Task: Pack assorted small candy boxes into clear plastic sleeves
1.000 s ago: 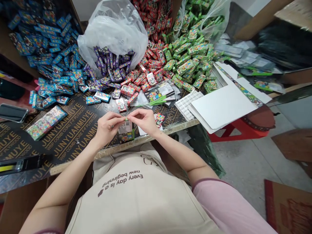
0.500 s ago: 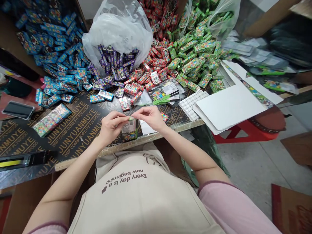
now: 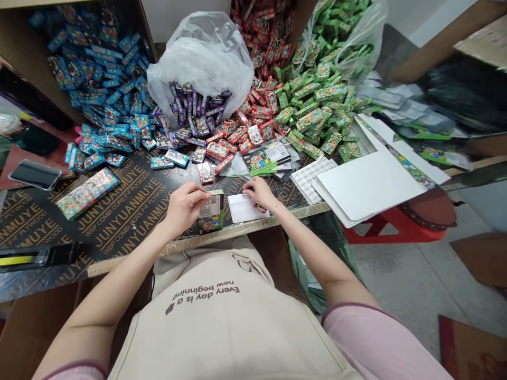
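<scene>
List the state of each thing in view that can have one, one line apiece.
Left hand: pinching the dark packet near its top
Dark packet: held
Right hand: over the white sheet; grip unclear
White sheet: lying flat, partly covered
Phone: lying flat, screen dark
Plastic bag: open, purple boxes spilling out
Blue boxes: loosely heaped
White boards: stacked, overhanging the table edge

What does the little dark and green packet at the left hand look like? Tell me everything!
The packet is dark, with a greyish panel, green edging and colourful print near the bottom. It looks like card or plastic; I can't tell which. It seems upright, near the front edge of the dark table. Fingers of the left hand touch its upper left.
</scene>
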Demonstrator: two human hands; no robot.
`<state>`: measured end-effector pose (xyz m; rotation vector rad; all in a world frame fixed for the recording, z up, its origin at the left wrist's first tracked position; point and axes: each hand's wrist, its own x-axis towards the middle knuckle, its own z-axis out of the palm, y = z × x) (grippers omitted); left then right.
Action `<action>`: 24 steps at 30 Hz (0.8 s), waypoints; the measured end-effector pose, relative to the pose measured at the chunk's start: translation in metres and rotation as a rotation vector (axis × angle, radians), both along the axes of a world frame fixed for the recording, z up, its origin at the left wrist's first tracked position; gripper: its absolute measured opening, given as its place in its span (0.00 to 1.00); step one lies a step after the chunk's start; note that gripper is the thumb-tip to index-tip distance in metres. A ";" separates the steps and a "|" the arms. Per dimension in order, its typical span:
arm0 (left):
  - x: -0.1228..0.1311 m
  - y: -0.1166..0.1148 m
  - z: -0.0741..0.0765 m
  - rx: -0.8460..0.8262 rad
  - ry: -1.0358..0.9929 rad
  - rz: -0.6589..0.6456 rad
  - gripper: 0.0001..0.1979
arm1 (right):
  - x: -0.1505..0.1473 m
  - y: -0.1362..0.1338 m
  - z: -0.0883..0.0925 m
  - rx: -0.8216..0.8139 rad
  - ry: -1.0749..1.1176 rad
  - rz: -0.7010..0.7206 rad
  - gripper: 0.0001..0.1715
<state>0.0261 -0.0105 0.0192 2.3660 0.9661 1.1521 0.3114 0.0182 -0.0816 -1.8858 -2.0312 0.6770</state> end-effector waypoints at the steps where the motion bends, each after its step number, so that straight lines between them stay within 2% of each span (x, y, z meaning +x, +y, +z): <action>1: 0.000 0.000 0.000 0.004 -0.003 0.006 0.07 | 0.001 0.000 -0.005 -0.022 -0.017 0.010 0.02; 7: 0.001 -0.003 -0.001 -0.002 -0.020 0.033 0.07 | -0.007 -0.007 -0.012 -0.016 -0.002 0.066 0.05; 13: 0.001 -0.003 -0.005 -0.039 -0.021 0.067 0.08 | -0.005 -0.016 -0.008 -0.007 0.046 0.105 0.06; 16: 0.002 -0.003 -0.006 -0.032 -0.036 0.080 0.08 | 0.002 -0.015 0.001 -0.028 0.181 0.083 0.05; 19: 0.002 -0.004 -0.007 -0.037 -0.032 0.085 0.06 | -0.003 -0.010 0.024 0.062 0.443 -0.012 0.06; 21: 0.001 -0.004 -0.008 -0.043 -0.038 0.100 0.04 | -0.017 -0.006 0.051 0.165 0.612 -0.051 0.10; 24: 0.000 -0.005 -0.009 -0.057 -0.083 0.096 0.02 | -0.050 -0.005 0.099 0.199 0.829 0.024 0.15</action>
